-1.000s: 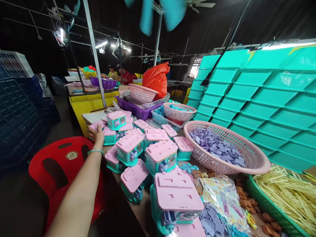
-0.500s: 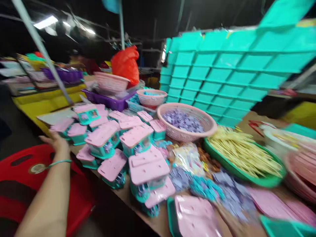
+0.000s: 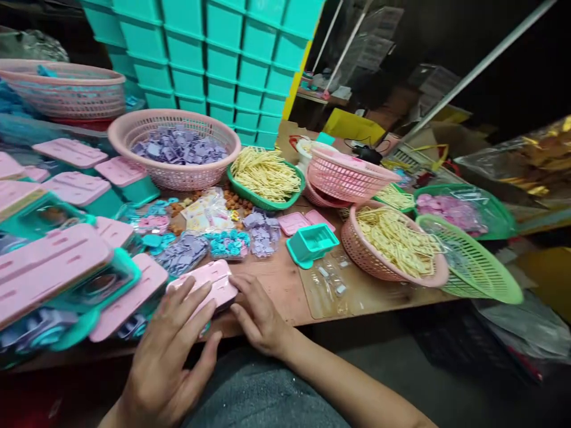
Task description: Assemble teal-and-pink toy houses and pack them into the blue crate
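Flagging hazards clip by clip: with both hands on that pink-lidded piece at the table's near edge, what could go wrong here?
1. The pink-lidded piece sits at the table edge under the left hand and right hand; a slip could drop it into the lap.
2. The stacked toy houses crowd the left hand and overhang the edge; a nudge might topple them.
3. The loose purple parts just behind could get swept off.

Brown worktable (image 3: 285, 285) before stacked teal crates (image 3: 214, 53) (possibly shelving), dark room behind.
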The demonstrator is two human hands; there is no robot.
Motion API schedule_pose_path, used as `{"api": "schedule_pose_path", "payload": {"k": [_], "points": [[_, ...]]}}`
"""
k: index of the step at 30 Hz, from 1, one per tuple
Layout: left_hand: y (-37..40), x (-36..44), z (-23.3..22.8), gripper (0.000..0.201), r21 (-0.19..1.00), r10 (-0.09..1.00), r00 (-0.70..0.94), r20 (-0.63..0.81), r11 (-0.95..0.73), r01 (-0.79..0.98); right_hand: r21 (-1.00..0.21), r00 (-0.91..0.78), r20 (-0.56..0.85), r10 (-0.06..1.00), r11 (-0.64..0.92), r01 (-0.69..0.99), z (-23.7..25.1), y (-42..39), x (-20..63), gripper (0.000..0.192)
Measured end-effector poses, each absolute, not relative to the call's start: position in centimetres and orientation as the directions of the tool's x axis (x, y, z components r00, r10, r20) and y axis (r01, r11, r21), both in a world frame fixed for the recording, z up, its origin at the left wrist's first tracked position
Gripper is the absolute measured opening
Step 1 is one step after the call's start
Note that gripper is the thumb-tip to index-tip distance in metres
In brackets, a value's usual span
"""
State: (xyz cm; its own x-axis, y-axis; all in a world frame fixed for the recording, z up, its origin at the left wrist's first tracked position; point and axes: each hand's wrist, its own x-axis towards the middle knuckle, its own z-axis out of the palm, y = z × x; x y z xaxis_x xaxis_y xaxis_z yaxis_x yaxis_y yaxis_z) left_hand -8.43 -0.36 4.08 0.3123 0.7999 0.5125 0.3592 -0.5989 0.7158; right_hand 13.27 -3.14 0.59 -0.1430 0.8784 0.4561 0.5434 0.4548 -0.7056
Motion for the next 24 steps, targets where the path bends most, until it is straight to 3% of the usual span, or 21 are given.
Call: {"api": "schedule_pose_path", "payload": {"k": [2,4,6,8,11,14,18,21,24], "points": [[0.1,-6.5,4.4,0.068,0.568,0.688,0.434,0.582,-0.726,0.388,-0.606,-0.135,0.510,0.850,0.466,0.644,0.9,-3.2,15.8,0.061],[0.4,-5.1,4.5,0.073,0.472,0.634,0.457,0.623,-0.771,0.426,-0.467,-0.049,0.575,0.816,0.377,0.800,1.0,-3.2,19.8,0.063],[0.3,-3.9,4.7,0.073,0.484,0.643,0.436,0.629,-0.763,0.428,-0.350,0.058,0.587,0.807,0.189,0.917,1.1,-3.1,24.7,0.060],[-0.1,-2.2,5.1,0.071,0.525,0.645,0.463,0.608,-0.764,0.375,-0.277,0.111,0.494,0.862,0.036,0.960,1.1,-2.7,29.2,0.051],[-0.3,1.3,5.4,0.065,0.606,0.631,0.561,0.536,-0.750,0.265,-0.231,0.021,0.285,0.958,0.047,0.972,2.0,-1.8,33.2,0.038],[0.0,4.7,5.4,0.073,0.659,0.629,0.611,0.481,-0.719,0.222,-0.253,-0.115,0.249,0.962,0.179,0.951,4.7,-2.2,33.1,0.035],[0.2,6.0,4.2,0.109,0.716,0.653,0.621,0.433,-0.668,0.203,-0.396,-0.328,0.202,0.923,0.383,0.834,8.8,-5.4,29.5,0.026],[-0.4,5.0,2.7,0.091,0.855,0.739,0.631,0.234,-0.466,0.229,-0.601,-0.429,0.196,0.882,0.454,0.658,9.3,-6.8,27.6,0.020],[-1.2,3.9,1.7,0.070,0.977,0.876,0.473,-0.096,-0.008,0.213,-0.757,-0.308,0.320,0.896,0.437,0.485,8.0,-4.6,27.7,0.026]]}}
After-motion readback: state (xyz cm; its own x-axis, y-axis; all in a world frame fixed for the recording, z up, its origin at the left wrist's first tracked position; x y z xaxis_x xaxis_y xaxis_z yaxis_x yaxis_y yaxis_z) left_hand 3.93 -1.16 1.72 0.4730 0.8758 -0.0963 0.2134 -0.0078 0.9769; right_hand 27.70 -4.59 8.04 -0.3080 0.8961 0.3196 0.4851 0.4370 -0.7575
